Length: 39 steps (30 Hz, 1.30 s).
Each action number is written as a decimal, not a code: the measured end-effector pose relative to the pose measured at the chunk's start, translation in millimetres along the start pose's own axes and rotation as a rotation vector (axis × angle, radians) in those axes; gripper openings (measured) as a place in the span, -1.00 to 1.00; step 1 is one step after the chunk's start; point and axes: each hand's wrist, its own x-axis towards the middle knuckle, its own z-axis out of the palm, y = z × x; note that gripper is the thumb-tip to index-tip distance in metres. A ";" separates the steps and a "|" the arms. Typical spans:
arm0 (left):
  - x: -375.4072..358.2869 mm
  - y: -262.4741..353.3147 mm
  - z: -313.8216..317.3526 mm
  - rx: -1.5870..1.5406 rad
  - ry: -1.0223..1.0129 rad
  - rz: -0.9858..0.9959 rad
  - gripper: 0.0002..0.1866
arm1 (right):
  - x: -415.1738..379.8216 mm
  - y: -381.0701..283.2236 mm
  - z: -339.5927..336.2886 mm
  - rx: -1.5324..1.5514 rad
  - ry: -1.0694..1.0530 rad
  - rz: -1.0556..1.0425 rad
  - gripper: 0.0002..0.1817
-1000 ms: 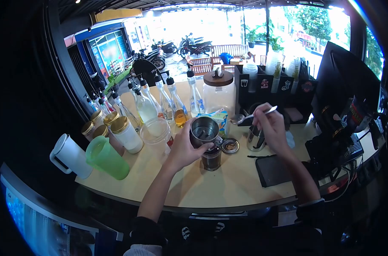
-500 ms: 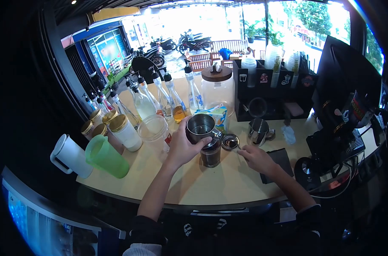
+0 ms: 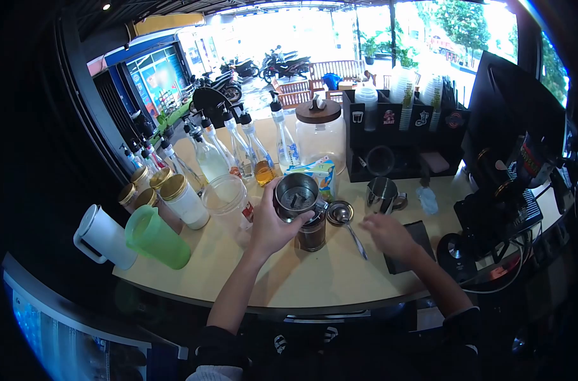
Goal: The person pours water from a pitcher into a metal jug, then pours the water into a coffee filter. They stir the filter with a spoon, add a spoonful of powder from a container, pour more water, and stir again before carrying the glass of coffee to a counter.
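My left hand (image 3: pixel 273 223) is wrapped round a steel cup (image 3: pixel 297 192), held tilted above a glass of dark liquid (image 3: pixel 311 236) on the counter. To the right of the glass, a spoon (image 3: pixel 355 239) rests with its bowl in a small round metal dish (image 3: pixel 340 214). My right hand (image 3: pixel 390 236) hovers just right of the spoon, apart from it, fingers curled in and blurred; I cannot make out anything in it. A steel pitcher (image 3: pixel 381 196) stands behind my right hand.
On the left are a green jug (image 3: pixel 156 236), a white jug (image 3: pixel 106 235), gold-lidded jars (image 3: pixel 186 202) and a clear plastic tub (image 3: pixel 225 202). Pump bottles (image 3: pixel 257 149) and a big glass jar (image 3: pixel 320 140) stand behind. A black cup rack (image 3: pixel 403 136) and dark machine (image 3: pixel 498 216) are at the right.
My right hand has let go of the spoon, which now lies in the small dish, and has moved slightly right. My left hand still holds the steel cup over the glass.
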 end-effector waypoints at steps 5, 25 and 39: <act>-3.6 -4.4 1.9 0.002 0.044 0.071 -0.17 | -0.4 28.6 -28.3 -0.158 0.630 0.451 -0.77; 5.5 -7.9 -2.0 0.229 0.104 0.231 -0.19 | 24.9 53.2 -46.6 0.872 0.559 0.507 -0.84; 10.9 -4.0 -2.1 0.266 -0.004 0.102 -0.13 | 93.5 -10.3 -126.9 0.919 0.416 0.353 -0.85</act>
